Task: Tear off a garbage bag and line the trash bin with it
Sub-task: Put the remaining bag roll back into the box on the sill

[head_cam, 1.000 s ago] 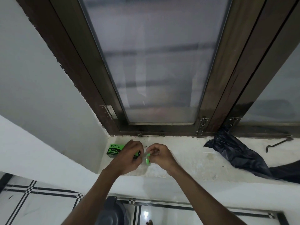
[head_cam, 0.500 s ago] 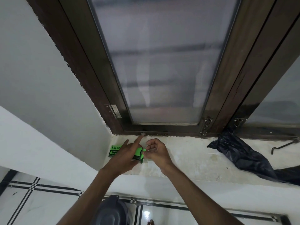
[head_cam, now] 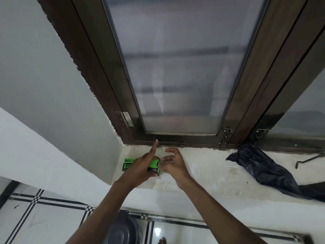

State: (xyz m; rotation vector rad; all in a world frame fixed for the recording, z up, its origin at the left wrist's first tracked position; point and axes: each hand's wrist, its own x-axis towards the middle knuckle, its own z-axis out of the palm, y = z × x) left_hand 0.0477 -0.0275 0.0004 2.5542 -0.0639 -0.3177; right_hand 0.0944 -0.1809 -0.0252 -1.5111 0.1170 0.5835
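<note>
Fingers of my left hand point(head_cam: 140, 169) curl round a small bright green and black cardboard box of garbage bags point(head_cam: 153, 165), all but the index finger, which sticks out straight toward the dark brown wooden window frame point(head_cam: 84, 67). Right beside it, my right hand point(head_cam: 173, 165) has its fingers loosely curved and spread; thumb and forefinger meet at the box's open end, pinching something there, perhaps the edge of a bag, though the view is too small for me to be sure. Both hands hover just above the white, stained stone window sill point(head_cam: 202, 169), near its left corner.

Behind the left hand, a second green printed carton point(head_cam: 128, 163) lies flat on the sill against the side wall, partly hidden by the hand. Well to the right on the same sill, a crumpled dark blue-black plastic bag point(head_cam: 263, 170) sprawls from the frame toward the sill's front edge. Beyond it a thin dark metal window stay point(head_cam: 306, 160) rests on the sill.

Below the sill, between my forearms, a dark grey round plastic trash bin point(head_cam: 121, 229) stands on the white floor tiles with black check borders point(head_cam: 35, 217). Frosted glass panes point(head_cam: 175, 67) fill the frame above.
</note>
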